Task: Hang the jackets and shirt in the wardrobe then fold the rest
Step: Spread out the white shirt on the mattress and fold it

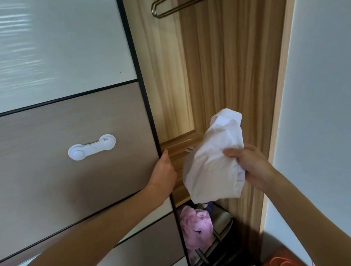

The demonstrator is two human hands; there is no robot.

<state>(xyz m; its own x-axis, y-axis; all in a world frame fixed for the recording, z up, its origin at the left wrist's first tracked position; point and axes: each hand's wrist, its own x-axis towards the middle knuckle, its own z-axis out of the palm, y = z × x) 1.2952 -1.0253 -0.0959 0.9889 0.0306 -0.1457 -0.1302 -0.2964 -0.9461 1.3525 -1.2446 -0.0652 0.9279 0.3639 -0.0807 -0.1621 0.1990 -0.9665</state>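
Note:
My right hand (249, 166) grips a bunched white garment (214, 161) in front of the open wardrobe. My left hand (163, 171) holds the dark edge of the sliding wardrobe door (86, 165), fingers curled behind it. Inside, the wooden back wall (217, 62) shows, and a metal hanger (177, 3) hangs near the top. A wooden shelf (178, 150) sits just behind the garment.
A white child-safety latch (92, 146) is stuck on the door panel. Below the shelf, a pink cloth (195, 224) lies in a dark storage bin (221, 237). An orange cable (283, 265) lies on the floor at bottom right. A white wall (329, 93) stands right.

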